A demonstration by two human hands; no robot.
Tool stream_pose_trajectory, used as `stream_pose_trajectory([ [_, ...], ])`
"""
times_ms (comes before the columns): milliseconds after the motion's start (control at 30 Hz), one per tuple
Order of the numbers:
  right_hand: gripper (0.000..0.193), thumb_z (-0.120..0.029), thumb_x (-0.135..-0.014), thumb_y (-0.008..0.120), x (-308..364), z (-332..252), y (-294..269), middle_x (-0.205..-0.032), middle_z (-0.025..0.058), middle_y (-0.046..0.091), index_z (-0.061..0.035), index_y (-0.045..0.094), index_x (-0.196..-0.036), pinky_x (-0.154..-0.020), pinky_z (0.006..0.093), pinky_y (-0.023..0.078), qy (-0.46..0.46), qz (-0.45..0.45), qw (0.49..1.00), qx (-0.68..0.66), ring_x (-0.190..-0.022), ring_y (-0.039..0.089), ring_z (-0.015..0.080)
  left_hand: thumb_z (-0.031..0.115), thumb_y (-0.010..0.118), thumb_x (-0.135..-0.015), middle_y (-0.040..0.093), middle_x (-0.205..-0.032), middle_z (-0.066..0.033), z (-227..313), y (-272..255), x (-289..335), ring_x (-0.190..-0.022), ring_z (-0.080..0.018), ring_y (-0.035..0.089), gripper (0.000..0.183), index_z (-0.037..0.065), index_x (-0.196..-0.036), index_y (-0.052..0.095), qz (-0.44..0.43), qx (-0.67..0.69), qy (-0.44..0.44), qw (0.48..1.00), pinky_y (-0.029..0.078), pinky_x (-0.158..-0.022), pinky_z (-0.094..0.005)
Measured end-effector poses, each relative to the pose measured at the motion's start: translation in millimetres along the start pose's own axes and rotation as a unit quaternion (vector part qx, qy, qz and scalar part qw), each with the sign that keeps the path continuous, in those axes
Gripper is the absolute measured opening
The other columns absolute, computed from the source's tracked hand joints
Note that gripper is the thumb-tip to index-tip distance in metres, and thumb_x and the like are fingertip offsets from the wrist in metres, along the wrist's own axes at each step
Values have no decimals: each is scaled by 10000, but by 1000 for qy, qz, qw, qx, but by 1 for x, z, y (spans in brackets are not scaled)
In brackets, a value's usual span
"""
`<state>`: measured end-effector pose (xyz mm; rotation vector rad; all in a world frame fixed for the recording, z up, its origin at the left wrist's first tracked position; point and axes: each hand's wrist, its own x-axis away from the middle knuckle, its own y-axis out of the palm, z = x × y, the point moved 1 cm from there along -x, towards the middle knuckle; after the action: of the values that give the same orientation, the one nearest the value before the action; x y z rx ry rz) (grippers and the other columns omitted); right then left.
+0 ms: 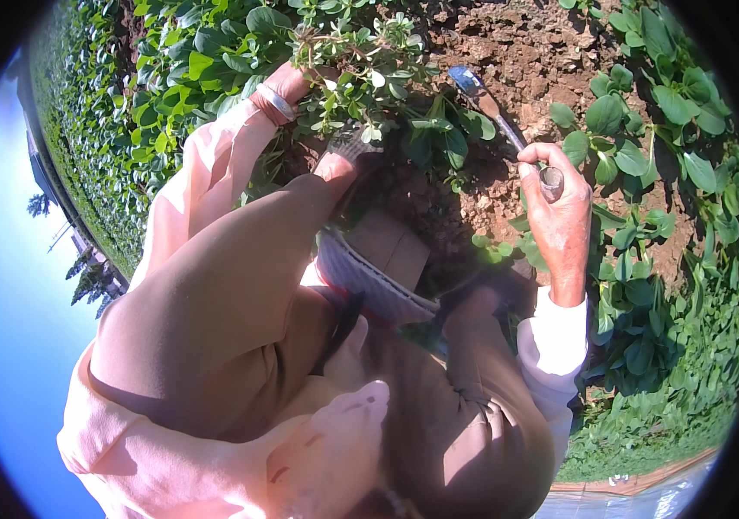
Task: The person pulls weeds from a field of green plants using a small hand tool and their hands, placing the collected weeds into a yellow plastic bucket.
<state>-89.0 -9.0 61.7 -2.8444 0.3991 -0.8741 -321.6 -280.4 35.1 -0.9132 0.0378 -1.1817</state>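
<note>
My left hand [290, 84], with a pale band at its wrist, is up among the greens at the upper middle. It grips a bunch of leafy weed [361, 73] with small rounded leaves and thin stems; the leaves hide most of its fingers. On the right, my right hand [557, 208] is closed around the handle of a small hand trowel [498, 115]. The trowel's narrow metal neck points up and left, and its blade, shiny bluish at the tip and rusty behind, lies close over the bare soil. Whether the blade touches the soil I cannot tell.
Between my bent legs stands a striped whitish object [365, 277] with a brown panel inside. Broad-leaved green plants [607, 121] grow on the right, and a dense crop [101, 147] fills the left. Crumbly brown soil [530, 43] runs between them. Pale sheeting [638, 497] edges the lower right.
</note>
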Motion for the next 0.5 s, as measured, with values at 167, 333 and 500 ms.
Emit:
stream_pose_trajectory([
  [167, 101, 4, -897, 631, 36, 13, -21, -595, -34, 399, -50, 602, -978, -500, 224, 296, 6, 55, 998, 34, -548, 347, 38, 103, 652, -722, 688, -986, -168, 46, 11, 8, -886, -310, 671, 385, 45, -1103, 652, -119, -111, 134, 978, 519, -786, -395],
  [333, 117, 5, -887, 635, 74, 27, -33, -572, 37, 449, -56, 594, -977, -500, 252, 355, 27, 6, 996, 79, -509, 402, 73, 85, 646, -701, 683, -1038, -152, 67, 50, 13, -909, -305, 664, 431, 87, -1132, 657, -201, -126, 231, 943, 514, -800, -410],
  [500, 179, 18, -826, 623, 96, 54, -20, -599, 146, 502, -96, 579, -957, -522, 367, 427, 25, -36, 994, 97, -529, 567, 323, 67, 639, -680, 677, -1090, -137, 76, 86, 12, -931, -300, 657, 486, 129, -1162, 662, -248, -160, 293, 909, 509, -814, -426],
])
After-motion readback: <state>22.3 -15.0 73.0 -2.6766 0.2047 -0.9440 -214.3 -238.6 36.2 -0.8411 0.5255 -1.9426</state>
